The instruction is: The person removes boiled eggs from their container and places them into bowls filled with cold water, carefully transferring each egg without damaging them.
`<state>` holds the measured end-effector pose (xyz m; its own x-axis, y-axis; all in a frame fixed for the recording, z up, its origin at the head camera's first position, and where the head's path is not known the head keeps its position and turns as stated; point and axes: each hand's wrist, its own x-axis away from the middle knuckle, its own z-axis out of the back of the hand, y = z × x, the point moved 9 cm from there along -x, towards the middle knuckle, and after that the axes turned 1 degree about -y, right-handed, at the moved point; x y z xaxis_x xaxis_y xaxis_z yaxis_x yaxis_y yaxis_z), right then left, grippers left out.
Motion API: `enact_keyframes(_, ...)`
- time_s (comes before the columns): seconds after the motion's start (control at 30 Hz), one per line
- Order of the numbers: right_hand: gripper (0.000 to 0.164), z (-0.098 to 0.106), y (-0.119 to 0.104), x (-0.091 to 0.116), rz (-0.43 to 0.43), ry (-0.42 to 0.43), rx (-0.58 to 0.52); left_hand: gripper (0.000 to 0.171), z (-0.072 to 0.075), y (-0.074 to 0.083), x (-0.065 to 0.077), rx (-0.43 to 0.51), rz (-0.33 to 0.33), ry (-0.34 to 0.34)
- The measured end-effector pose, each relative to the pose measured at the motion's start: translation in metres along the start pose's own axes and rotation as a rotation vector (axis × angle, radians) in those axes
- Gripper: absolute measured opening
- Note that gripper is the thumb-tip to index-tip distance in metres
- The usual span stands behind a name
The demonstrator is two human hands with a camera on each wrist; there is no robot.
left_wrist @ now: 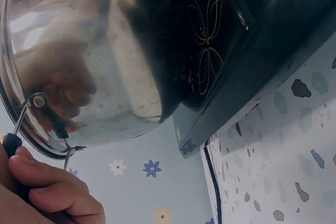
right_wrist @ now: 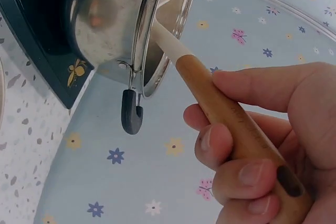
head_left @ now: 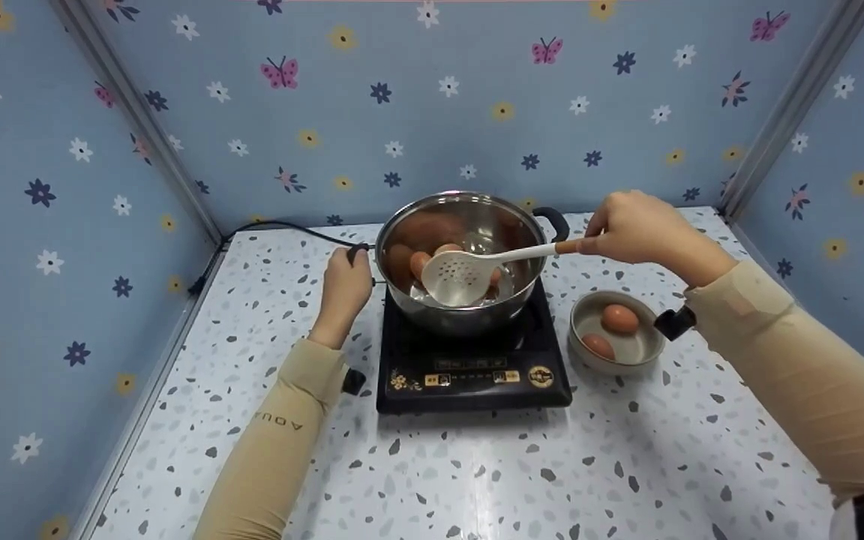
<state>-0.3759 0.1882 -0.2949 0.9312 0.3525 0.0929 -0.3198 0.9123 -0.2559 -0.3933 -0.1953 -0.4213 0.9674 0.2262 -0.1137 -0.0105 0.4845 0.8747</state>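
Observation:
A steel pot (head_left: 462,321) with brown eggs (head_left: 419,263) inside stands on a black induction cooker (head_left: 469,397). My left hand (head_left: 347,289) grips the pot's left black handle (left_wrist: 11,143), its fingers curled round it in the left wrist view. In my right hand (head_left: 638,227) is a white slotted skimmer (head_left: 456,279), gripped by its wooden handle (right_wrist: 210,98). The skimmer's perforated bowl is over the pot's inside and covers part of the eggs. To the right, a round beige bowl (head_left: 612,367) holds two brown eggs (head_left: 619,319).
The pot's right handle (head_left: 552,223) sticks out below the skimmer hand's side. A black cord (head_left: 289,223) runs from behind the cooker to the left. Flower-patterned walls (head_left: 432,120) enclose the speckled table (head_left: 477,480) at the back and sides.

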Motion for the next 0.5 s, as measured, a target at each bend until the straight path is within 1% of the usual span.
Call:
enact_keyframes(0.1,0.028,-0.002,-0.006,-0.002,0.033,-0.023,0.005,0.036,0.0,-0.002,0.0,-0.006,0.0,0.003)
enact_keyframes(0.23,0.05,-0.006,-0.012,-0.005,0.066,-0.078,0.007,0.035,-0.001,-0.003,0.0,-0.014,0.002,0.002)
enact_keyframes(0.33,0.059,-0.01,-0.012,-0.006,0.058,-0.147,-0.011,0.036,-0.001,-0.001,0.002,-0.009,0.002,-0.004)
enact_keyframes(0.43,0.055,-0.015,-0.009,-0.007,0.041,-0.218,-0.055,0.037,-0.001,0.0,0.002,-0.013,-0.002,0.002)
enact_keyframes(0.5,0.047,-0.018,-0.007,-0.008,0.035,-0.262,-0.109,0.038,0.0,0.001,0.002,-0.019,-0.005,0.009)
